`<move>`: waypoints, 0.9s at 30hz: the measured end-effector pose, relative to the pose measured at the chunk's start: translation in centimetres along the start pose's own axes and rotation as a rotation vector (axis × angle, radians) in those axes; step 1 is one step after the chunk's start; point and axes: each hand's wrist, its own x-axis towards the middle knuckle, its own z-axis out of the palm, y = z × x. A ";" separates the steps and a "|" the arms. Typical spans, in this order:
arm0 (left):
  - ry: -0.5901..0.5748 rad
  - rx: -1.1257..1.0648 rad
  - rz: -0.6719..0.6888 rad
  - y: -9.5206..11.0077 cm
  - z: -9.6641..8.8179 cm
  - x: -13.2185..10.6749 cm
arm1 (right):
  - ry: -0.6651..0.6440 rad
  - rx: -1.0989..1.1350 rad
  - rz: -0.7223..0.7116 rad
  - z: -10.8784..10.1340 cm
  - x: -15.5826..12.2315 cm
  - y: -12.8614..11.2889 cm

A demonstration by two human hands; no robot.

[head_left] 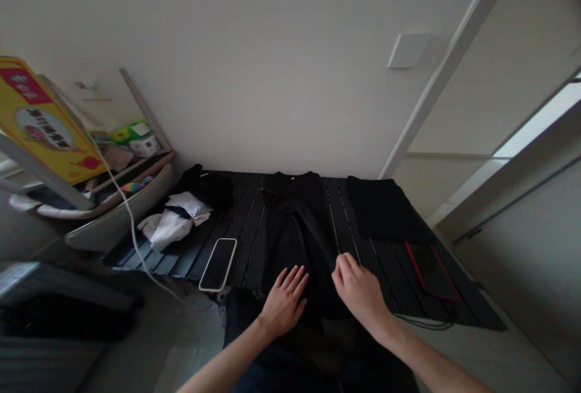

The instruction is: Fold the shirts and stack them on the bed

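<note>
A black garment, which looks like a shirt (290,223), lies lengthwise across the dark slatted table in front of me, its neckline toward the wall. One sleeve or side is folded inward over its middle. My left hand (285,299) rests flat on the lower part of the cloth, fingers stretched out. At the cloth's right edge, my right hand (356,284) is closed in a pinch on the black fabric. The lower end of the shirt hangs near my lap, where dark clothing makes its outline hard to see.
On the slatted table (247,229) a phone (218,264) lies left of the shirt. Crumpled black and white clothes (177,220) are at the far left. A folded black cloth (385,208) and a red-edged tablet (433,272) lie right. A white cable (129,205) hangs at left.
</note>
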 end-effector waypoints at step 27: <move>0.262 -1.265 -0.519 9.6 -3.1 5.2 | 0.020 0.242 0.034 5.9 -11.7 0.8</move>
